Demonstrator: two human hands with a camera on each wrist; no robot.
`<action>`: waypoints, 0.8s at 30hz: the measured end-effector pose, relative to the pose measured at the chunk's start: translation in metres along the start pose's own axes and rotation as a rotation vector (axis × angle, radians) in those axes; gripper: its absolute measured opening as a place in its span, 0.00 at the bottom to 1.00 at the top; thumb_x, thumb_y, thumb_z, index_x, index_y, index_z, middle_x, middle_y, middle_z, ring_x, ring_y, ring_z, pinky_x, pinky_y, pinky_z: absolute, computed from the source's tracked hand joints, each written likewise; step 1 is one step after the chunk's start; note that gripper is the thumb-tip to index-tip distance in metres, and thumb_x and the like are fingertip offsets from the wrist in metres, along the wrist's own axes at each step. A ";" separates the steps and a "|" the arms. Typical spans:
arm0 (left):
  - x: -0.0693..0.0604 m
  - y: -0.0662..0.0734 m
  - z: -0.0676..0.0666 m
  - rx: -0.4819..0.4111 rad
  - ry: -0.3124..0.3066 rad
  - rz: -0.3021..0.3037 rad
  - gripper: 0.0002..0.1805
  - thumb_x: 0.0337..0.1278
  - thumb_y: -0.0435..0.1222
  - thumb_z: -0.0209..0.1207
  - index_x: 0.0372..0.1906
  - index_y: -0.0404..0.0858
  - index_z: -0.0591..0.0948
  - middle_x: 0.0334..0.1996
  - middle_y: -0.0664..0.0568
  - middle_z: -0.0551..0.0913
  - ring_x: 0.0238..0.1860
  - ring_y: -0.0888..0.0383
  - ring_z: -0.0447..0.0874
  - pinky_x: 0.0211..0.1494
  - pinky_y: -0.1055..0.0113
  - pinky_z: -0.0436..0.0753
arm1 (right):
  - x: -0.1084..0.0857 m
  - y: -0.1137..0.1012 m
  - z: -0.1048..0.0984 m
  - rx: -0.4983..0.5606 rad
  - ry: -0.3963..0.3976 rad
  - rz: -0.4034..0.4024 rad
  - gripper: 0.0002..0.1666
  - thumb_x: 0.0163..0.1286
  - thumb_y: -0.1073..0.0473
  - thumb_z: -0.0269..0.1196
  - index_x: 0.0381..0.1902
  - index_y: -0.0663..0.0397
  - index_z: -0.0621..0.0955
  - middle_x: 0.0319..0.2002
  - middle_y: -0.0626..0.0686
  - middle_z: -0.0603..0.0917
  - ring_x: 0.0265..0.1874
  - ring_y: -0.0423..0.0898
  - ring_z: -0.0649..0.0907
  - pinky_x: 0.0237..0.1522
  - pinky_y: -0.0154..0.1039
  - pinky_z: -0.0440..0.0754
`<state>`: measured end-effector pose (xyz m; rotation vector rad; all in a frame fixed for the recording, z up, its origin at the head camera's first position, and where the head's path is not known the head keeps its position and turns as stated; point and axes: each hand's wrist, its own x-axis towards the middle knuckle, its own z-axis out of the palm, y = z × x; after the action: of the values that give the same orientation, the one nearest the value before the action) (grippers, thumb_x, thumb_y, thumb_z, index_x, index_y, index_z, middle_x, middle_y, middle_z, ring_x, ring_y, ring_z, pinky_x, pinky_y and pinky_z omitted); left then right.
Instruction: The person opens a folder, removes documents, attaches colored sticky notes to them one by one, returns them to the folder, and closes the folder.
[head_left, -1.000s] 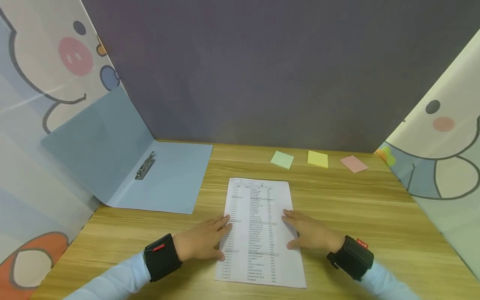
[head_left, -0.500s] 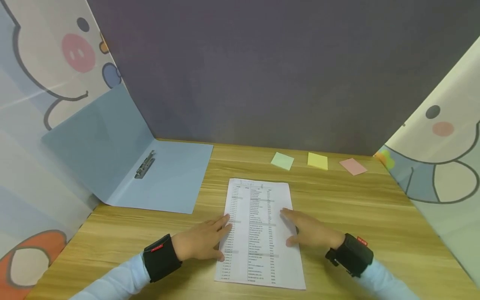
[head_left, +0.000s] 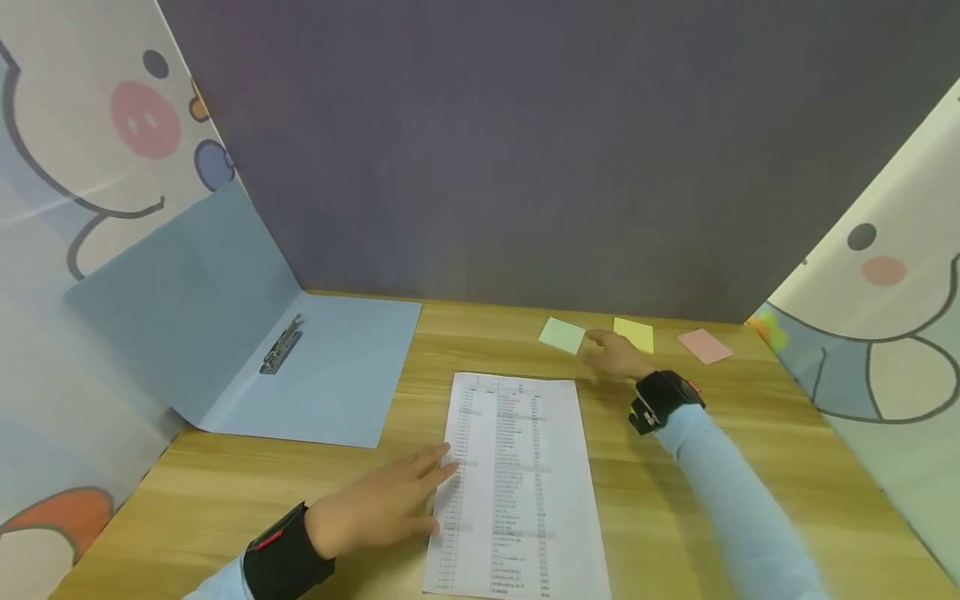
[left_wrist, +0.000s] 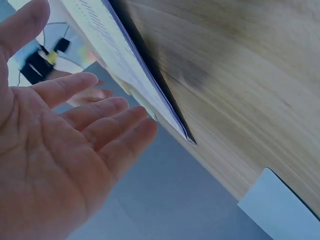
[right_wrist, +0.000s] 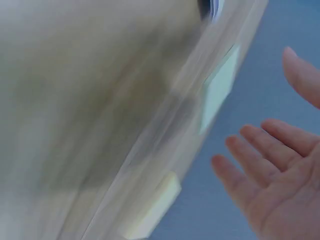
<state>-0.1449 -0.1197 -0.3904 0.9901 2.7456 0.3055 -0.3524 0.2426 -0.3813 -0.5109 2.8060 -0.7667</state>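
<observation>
Three pads (head_left: 637,333) lie near right hand (head_left: 617,357), one document (head_left: 517,487) by left (head_left: 378,504) (all fingers spread).

From the head, one camera looks forward and down across the table (head_left: 787,492). The wrist cameras sit close to the left hand (left_wrist: 65,140) and right hand (right_wrist: 282,170), both views tilted; with the head view, the left shares the paper (head_left: 517,483), the right the green note (head_left: 562,335) and yellow note (head_left: 636,333).
</observation>
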 end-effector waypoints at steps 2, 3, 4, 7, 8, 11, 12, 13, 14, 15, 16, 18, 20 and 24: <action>-0.003 -0.001 0.001 0.000 0.004 0.000 0.38 0.55 0.53 0.56 0.68 0.42 0.61 0.70 0.44 0.56 0.67 0.47 0.60 0.63 0.51 0.67 | 0.025 0.013 -0.001 0.022 0.007 0.048 0.40 0.66 0.52 0.57 0.65 0.74 0.58 0.63 0.73 0.61 0.61 0.69 0.63 0.61 0.60 0.62; -0.004 -0.002 0.001 0.001 0.008 0.001 0.38 0.55 0.53 0.56 0.68 0.42 0.61 0.70 0.44 0.56 0.67 0.47 0.59 0.63 0.51 0.67 | 0.038 0.021 0.000 0.032 0.007 0.076 0.41 0.65 0.50 0.58 0.65 0.73 0.58 0.64 0.73 0.61 0.62 0.69 0.62 0.62 0.60 0.61; -0.004 -0.002 0.001 0.002 0.013 0.001 0.38 0.55 0.54 0.55 0.68 0.42 0.61 0.69 0.44 0.57 0.68 0.47 0.59 0.63 0.50 0.67 | 0.051 0.029 0.001 0.035 0.009 0.095 0.43 0.64 0.48 0.59 0.65 0.73 0.58 0.63 0.72 0.62 0.62 0.68 0.63 0.62 0.59 0.61; -0.008 -0.004 0.002 0.004 0.027 -0.003 0.38 0.55 0.55 0.54 0.67 0.41 0.63 0.69 0.44 0.58 0.68 0.46 0.59 0.63 0.49 0.67 | 0.086 0.058 0.010 -0.018 0.046 0.094 0.45 0.60 0.43 0.62 0.63 0.70 0.64 0.60 0.69 0.69 0.59 0.64 0.69 0.59 0.54 0.68; -0.009 -0.005 0.002 0.009 0.034 -0.002 0.38 0.55 0.56 0.53 0.67 0.41 0.63 0.69 0.43 0.59 0.67 0.46 0.59 0.63 0.49 0.67 | 0.094 0.062 0.013 -0.046 0.045 0.099 0.44 0.60 0.43 0.62 0.62 0.70 0.65 0.59 0.69 0.70 0.58 0.64 0.71 0.58 0.53 0.70; -0.016 -0.005 0.004 0.032 0.070 0.008 0.39 0.54 0.58 0.52 0.66 0.39 0.65 0.67 0.42 0.61 0.67 0.45 0.61 0.62 0.49 0.68 | 0.100 0.060 0.017 -0.099 0.039 0.132 0.42 0.60 0.47 0.62 0.61 0.73 0.65 0.59 0.70 0.69 0.58 0.65 0.70 0.58 0.54 0.69; -0.017 -0.005 0.005 0.041 0.080 0.012 0.39 0.54 0.58 0.52 0.65 0.38 0.65 0.67 0.42 0.62 0.66 0.45 0.61 0.62 0.49 0.68 | 0.095 0.049 0.016 -0.116 0.012 0.169 0.42 0.61 0.50 0.62 0.62 0.75 0.63 0.61 0.72 0.66 0.60 0.67 0.66 0.61 0.57 0.64; -0.019 -0.005 0.005 0.046 0.088 0.014 0.39 0.54 0.58 0.52 0.65 0.38 0.66 0.66 0.42 0.63 0.66 0.45 0.61 0.62 0.49 0.68 | 0.093 0.045 0.016 -0.138 0.008 0.161 0.41 0.62 0.50 0.62 0.62 0.75 0.63 0.61 0.72 0.66 0.60 0.67 0.66 0.61 0.56 0.64; -0.020 -0.006 0.005 0.049 0.095 0.014 0.39 0.54 0.58 0.52 0.65 0.37 0.66 0.66 0.42 0.63 0.66 0.45 0.62 0.62 0.50 0.68 | 0.090 0.040 0.016 -0.147 0.012 0.154 0.42 0.61 0.50 0.62 0.61 0.76 0.63 0.60 0.73 0.66 0.60 0.68 0.66 0.61 0.57 0.65; -0.020 -0.006 0.006 0.054 0.104 0.015 0.38 0.54 0.57 0.53 0.65 0.37 0.66 0.66 0.42 0.64 0.66 0.45 0.62 0.62 0.50 0.68 | 0.088 0.036 0.016 -0.147 0.018 0.156 0.42 0.61 0.51 0.62 0.61 0.77 0.63 0.60 0.73 0.66 0.60 0.68 0.66 0.61 0.57 0.65; -0.021 -0.006 0.007 0.055 0.104 0.012 0.38 0.54 0.57 0.53 0.65 0.37 0.66 0.66 0.42 0.64 0.66 0.45 0.62 0.62 0.50 0.68 | 0.086 0.031 0.016 -0.158 0.025 0.150 0.42 0.60 0.51 0.63 0.60 0.77 0.63 0.59 0.73 0.67 0.59 0.68 0.67 0.60 0.57 0.65; -0.021 -0.007 0.008 0.060 0.108 0.009 0.38 0.54 0.56 0.54 0.65 0.38 0.66 0.65 0.42 0.65 0.65 0.45 0.62 0.62 0.50 0.69 | 0.082 0.025 0.016 -0.174 0.046 0.139 0.41 0.60 0.51 0.63 0.60 0.77 0.64 0.58 0.72 0.69 0.58 0.67 0.68 0.60 0.55 0.67; -0.021 -0.008 0.009 0.065 0.109 0.008 0.37 0.54 0.55 0.54 0.65 0.38 0.66 0.65 0.42 0.65 0.65 0.45 0.63 0.62 0.50 0.69 | 0.082 0.020 0.017 -0.141 0.075 0.168 0.41 0.58 0.53 0.65 0.61 0.76 0.64 0.59 0.71 0.68 0.59 0.66 0.68 0.61 0.55 0.66; -0.022 -0.010 0.011 0.070 0.108 0.010 0.37 0.54 0.55 0.55 0.65 0.37 0.66 0.64 0.42 0.66 0.65 0.45 0.64 0.62 0.50 0.69 | 0.084 0.019 0.021 -0.083 0.137 0.205 0.46 0.54 0.55 0.69 0.62 0.75 0.62 0.60 0.71 0.67 0.60 0.66 0.67 0.62 0.54 0.64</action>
<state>-0.1318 -0.1400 -0.4011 1.0344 2.8672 0.2741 -0.4300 0.2169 -0.4167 -0.1843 2.9662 -0.6695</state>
